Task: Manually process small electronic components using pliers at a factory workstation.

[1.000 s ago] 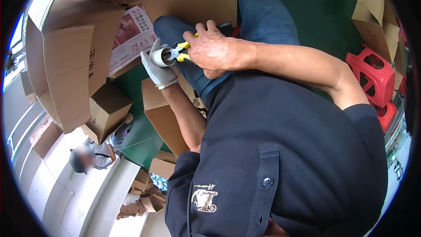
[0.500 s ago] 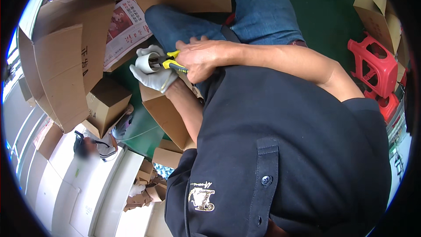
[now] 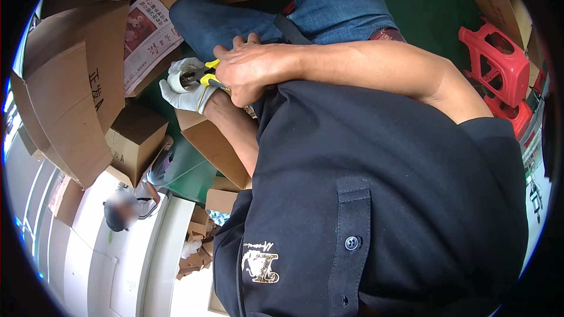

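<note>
My left hand [image 3: 187, 98], in a white glove, is closed around a short white cylindrical part [image 3: 177, 83], whose open end is turned towards the pliers. Small dark metal pieces show inside the part, too small to make out. My bare right hand [image 3: 247, 71] grips pliers [image 3: 208, 76] with yellow and dark handles. The dark jaws reach to the mouth of the white part. Whether they are clamped on a piece inside cannot be told. Both hands are beside my bent knee in blue jeans.
A large open cardboard box [image 3: 64, 94] stands at the left, with a newspaper [image 3: 150, 35] by it. A smaller closed carton [image 3: 138, 135] and an open box [image 3: 214, 147] lie below. Red plastic stools [image 3: 499, 64] stand at the right. Another person [image 3: 132, 202] is at the lower left.
Both hands, with the white part and pliers, appear a little further left and up in the picture, as the whole view has shifted. The grips stay the same.
</note>
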Available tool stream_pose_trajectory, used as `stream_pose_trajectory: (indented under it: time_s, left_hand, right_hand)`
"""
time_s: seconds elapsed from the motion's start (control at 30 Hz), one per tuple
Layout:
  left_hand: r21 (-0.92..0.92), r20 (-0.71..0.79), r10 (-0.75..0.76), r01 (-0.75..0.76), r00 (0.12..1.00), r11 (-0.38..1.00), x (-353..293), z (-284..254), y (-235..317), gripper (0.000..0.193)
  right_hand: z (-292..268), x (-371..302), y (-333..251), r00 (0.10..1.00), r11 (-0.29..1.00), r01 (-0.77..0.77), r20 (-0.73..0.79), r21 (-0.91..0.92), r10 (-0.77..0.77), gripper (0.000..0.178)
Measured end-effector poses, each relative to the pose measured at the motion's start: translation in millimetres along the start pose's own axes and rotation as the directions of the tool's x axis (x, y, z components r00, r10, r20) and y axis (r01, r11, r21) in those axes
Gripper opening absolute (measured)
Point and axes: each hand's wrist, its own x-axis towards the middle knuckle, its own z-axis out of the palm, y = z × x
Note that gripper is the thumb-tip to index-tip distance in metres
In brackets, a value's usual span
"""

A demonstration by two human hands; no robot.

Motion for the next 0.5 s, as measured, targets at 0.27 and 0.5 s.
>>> stream_pose_trajectory:
  time_s: [0.27,0.5]
  left_hand:
    - [-0.003,0.063,0.046,-0.046,0.997,0.999,13.8,-9.3,6.6,0.031]
    - [-0.038,0.045,0.042,-0.041,0.998,0.998,14.6,-9.1,5.4,0.032]
  right_hand:
    - [18.5,-3.1,5.2,0.908,0.919,0.113,-0.337,-0.379,-0.250,0.032]
    - [8.2,-1.0,2.2,0.985,0.974,0.090,-0.124,-0.207,-0.117,0.037]
